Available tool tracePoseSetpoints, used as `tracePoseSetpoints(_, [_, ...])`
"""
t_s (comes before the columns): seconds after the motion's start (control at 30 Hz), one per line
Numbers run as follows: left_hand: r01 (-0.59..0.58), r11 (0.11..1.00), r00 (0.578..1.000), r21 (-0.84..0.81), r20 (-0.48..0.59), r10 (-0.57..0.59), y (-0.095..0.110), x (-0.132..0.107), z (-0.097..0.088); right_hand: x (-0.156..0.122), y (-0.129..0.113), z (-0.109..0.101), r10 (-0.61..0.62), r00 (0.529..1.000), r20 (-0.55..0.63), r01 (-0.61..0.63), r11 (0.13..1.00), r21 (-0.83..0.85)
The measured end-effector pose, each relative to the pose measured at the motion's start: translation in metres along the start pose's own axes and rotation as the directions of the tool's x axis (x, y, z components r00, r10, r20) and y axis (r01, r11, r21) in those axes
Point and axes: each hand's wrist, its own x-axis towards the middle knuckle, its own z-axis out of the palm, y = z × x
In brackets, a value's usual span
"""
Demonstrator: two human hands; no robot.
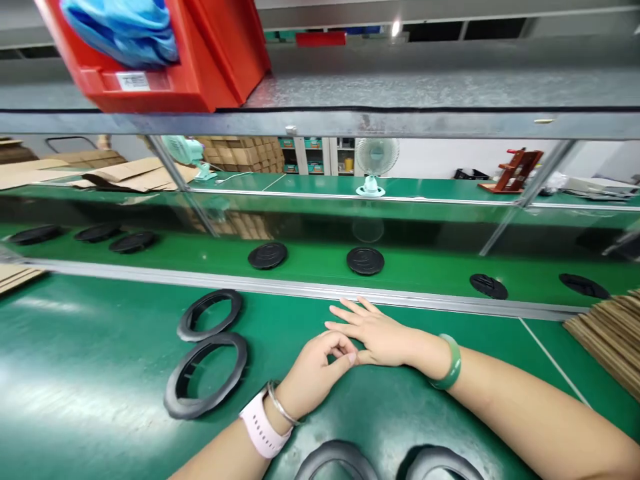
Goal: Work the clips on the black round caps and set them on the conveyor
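My left hand (323, 367), with a pink watch strap (265, 425) and a silver bangle at its wrist, is closed. Its thumb and curled fingers meet at the tip of my right thumb. No separate object shows between them. My right hand (377, 337) is held over the green tabletop (115, 373), palm down with fingers spread, and holds nothing. A green bangle (454, 363) circles that wrist. To the left lie two black rings (173, 393), one behind the other and close together. Two more black rings (337, 453) are partly cut off by the bottom edge.
Beyond a metal rail (280, 289) runs a green conveyor belt (320, 270) with several black discs (365, 261). A metal shelf (425, 87) overhead carries a red bin (200, 73). Stacked cardboard (613, 340) stands at right. A fan (376, 160) is on the far bench.
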Motion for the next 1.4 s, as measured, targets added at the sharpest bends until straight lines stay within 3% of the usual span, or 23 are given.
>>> tracePoseSetpoints(0.63, [-0.054, 0.997, 0.998, -0.059, -0.048, 0.051, -0.009, -0.004, 0.007, -0.001, 0.007, 0.011, 0.021, 0.999, 0.030, -0.019, 0.998, -0.065])
tracePoseSetpoints(0.77, [-0.051, 0.998, 0.997, -0.036, -0.061, 0.049, 0.001, -0.006, 0.006, 0.000, 0.010, 0.013, 0.008, 0.999, 0.034, -0.005, 0.997, -0.076])
tracePoseSetpoints(0.87, [-0.011, 0.957, 0.976, 0.290, -0.204, 0.074, 0.019, -0.006, -0.022, 0.000, 0.010, 0.013, 0.020, 0.999, 0.040, -0.017, 0.996, -0.083])
tracePoseSetpoints(0.9, [0.062, 0.887, 0.956, 0.458, -0.283, 0.079, 0.024, -0.007, -0.039, 0.000, 0.009, 0.012, 0.029, 0.999, 0.042, -0.025, 0.996, -0.081])
tracePoseSetpoints(0.97, [0.307, 0.653, 0.891, 0.692, -0.450, 0.058, 0.030, -0.010, -0.082, 0.001, 0.006, 0.009, 0.047, 0.997, 0.055, -0.043, 0.997, -0.068])
tracePoseSetpoints(1.0, [0.449, 0.515, 0.849, 0.730, -0.528, 0.008, 0.030, -0.013, -0.105, 0.001, 0.004, 0.007, 0.056, 0.996, 0.066, -0.052, 0.997, -0.056])
tracePoseSetpoints(1.07, [0.558, 0.406, 0.808, 0.724, -0.586, -0.066, 0.024, -0.022, -0.149, 0.001, 0.001, 0.004, 0.071, 0.994, 0.083, -0.069, 0.997, -0.030])
tracePoseSetpoints(1.13, [0.580, 0.377, 0.806, 0.722, -0.577, -0.133, 0.013, -0.034, -0.183, 0.001, -0.003, 0.001, 0.075, 0.993, 0.087, -0.074, 0.997, -0.006])
tracePoseSetpoints(1.23, [0.590, 0.386, 0.803, 0.709, -0.562, -0.197, -0.004, -0.053, -0.213, 0.001, -0.005, -0.003, 0.061, 0.995, 0.075, -0.062, 0.998, 0.007])
tracePoseSetpoints(1.33, [0.621, 0.412, 0.778, 0.667, -0.590, -0.216, -0.002, -0.063, -0.221, 0.003, -0.004, -0.005, 0.070, 0.995, 0.072, -0.071, 0.997, 0.012])
tracePoseSetpoints(1.4, [0.613, 0.436, 0.780, 0.659, -0.594, -0.197, 0.012, -0.059, -0.210, 0.004, -0.005, -0.005, 0.069, 0.996, 0.054, -0.071, 0.997, 0.029])
